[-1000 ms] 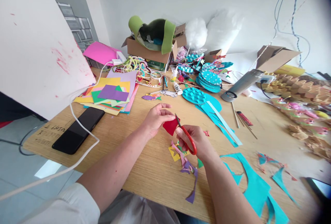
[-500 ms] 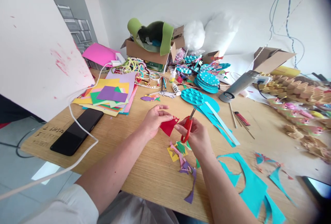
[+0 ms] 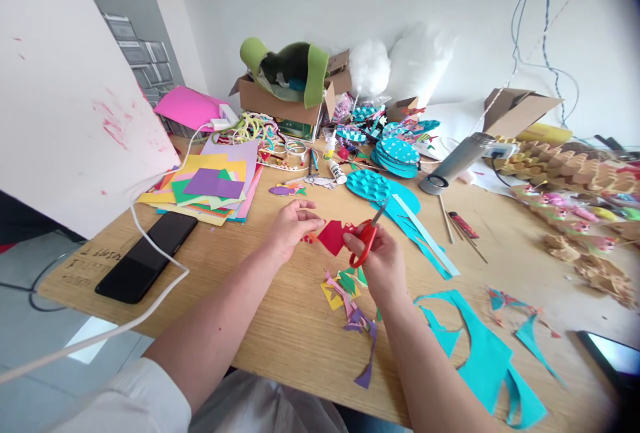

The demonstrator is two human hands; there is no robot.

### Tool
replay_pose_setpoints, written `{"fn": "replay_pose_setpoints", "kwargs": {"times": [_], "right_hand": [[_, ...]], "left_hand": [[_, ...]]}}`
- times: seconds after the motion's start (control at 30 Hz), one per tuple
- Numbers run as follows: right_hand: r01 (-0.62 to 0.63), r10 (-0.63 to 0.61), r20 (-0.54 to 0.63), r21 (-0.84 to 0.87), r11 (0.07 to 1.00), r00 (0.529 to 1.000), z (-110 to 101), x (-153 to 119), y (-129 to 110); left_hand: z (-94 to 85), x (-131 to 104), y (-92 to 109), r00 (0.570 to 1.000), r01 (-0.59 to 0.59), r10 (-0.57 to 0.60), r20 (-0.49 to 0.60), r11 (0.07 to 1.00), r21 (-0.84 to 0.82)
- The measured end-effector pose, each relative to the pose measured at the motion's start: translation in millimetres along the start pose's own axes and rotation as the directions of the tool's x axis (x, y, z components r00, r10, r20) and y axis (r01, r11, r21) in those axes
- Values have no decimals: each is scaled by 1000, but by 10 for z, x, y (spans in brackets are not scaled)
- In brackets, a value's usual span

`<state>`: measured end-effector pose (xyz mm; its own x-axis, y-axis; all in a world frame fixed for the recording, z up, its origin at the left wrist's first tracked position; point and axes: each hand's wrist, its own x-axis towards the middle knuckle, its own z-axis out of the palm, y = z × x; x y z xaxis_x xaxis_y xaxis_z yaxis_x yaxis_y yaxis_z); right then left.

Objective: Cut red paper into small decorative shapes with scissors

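Observation:
Between my hands is a piece of red paper (image 3: 331, 238), with a ragged cut upper edge. My right hand (image 3: 383, 259) is closed round red-handled scissors (image 3: 367, 239), their blades pointing up and away; its thumb and fingertips also pinch the paper's right side. My left hand (image 3: 290, 229) is closed at the paper's left, thumb and fingers pinched together. A small red cutout (image 3: 308, 238) shows under its fingers, partly hidden. Below lie paper scraps (image 3: 350, 293) in yellow, pink, green and purple.
Coloured paper sheets (image 3: 215, 183) and a black phone (image 3: 145, 256) lie left, with a white cable (image 3: 165, 253) across. Turquoise offcuts (image 3: 480, 346) lie at right. Behind are a white glue bottle (image 3: 337, 171), turquoise ovals (image 3: 370, 186), a metal cylinder (image 3: 457, 163) and a cardboard box (image 3: 280, 101).
The red paper has passed from my left fingers to my right fingertips. My left hand has shifted slightly left, and a small red cutout now shows under it.

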<state>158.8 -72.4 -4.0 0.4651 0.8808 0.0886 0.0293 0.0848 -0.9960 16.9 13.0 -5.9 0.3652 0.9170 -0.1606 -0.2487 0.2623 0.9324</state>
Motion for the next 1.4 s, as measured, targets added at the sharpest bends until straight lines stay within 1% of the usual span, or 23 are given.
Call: {"fn": "replay_pose_setpoints", "kwargs": {"times": [0.03,0.1,0.13,0.2,0.3,0.4,0.6,0.73,0.83,0.87,0.9,0.93,0.97,1.03,1.1,1.13,1.17,1.2,1.27,1.33,1.4], "right_hand": [[24,-23,-52,15,1000,998,-17,8,-14],[74,-67,-152,40,996,986,-53,28,-41],[95,-84,-189,50,994,978,-70,39,-52],[129,-109,-235,71,989,966,-96,60,-65],[147,-120,-255,93,985,959,-109,79,-71],[140,-109,-253,109,984,961,-102,85,-75],[163,-133,-259,97,982,957,-105,83,-95],[179,-152,-262,85,980,953,-114,83,-101],[189,-160,-271,84,978,949,-112,85,-107],[188,-160,-272,83,979,949,-110,85,-109],[186,-158,-270,84,979,950,-109,83,-111],[181,-153,-263,86,980,952,-107,81,-113],[174,-147,-252,88,981,957,-106,77,-114],[148,-124,-221,95,984,967,-101,66,-112],[113,-94,-186,94,989,978,-95,56,-108],[100,-83,-170,98,990,982,-92,53,-104],[94,-75,-161,110,990,984,-88,50,-100],[90,-70,-153,123,988,986,-84,49,-95],[84,-63,-141,151,985,988,-77,50,-81],[70,-49,-122,169,983,991,-71,51,-63],[33,-17,-91,180,983,996,-67,54,-43]], "left_hand": [[-43,32,-6,999,-20,25,-39,994,110],[-128,92,-35,997,-23,48,-65,940,341],[-165,118,-57,996,-24,58,-60,889,457],[-219,151,-107,995,-34,88,-48,748,663],[-246,157,-160,992,-66,129,-7,550,833],[-245,146,-173,989,-91,148,32,416,905],[-270,152,-169,973,-155,206,105,242,958],[-271,126,-156,962,-170,242,126,168,971],[-270,112,-137,959,-159,258,118,143,977],[-270,114,-132,955,-160,274,113,156,975],[-269,119,-128,950,-165,295,104,190,968],[-264,126,-125,943,-174,321,89,245,954],[-255,133,-122,939,-183,339,67,323,929],[-224,143,-117,947,-196,320,19,532,823],[-185,142,-107,972,-183,235,4,747,639],[-169,137,-100,982,-166,190,9,833,529],[-158,133,-90,988,-146,155,14,895,422],[-153,129,-78,991,-127,130,14,936,330],[-163,125,-49,995,-94,95,3,977,193],[-181,122,-20,998,-68,66,19,993,98],[-182,107,-3,997,-36,34,70,999,30]]}}
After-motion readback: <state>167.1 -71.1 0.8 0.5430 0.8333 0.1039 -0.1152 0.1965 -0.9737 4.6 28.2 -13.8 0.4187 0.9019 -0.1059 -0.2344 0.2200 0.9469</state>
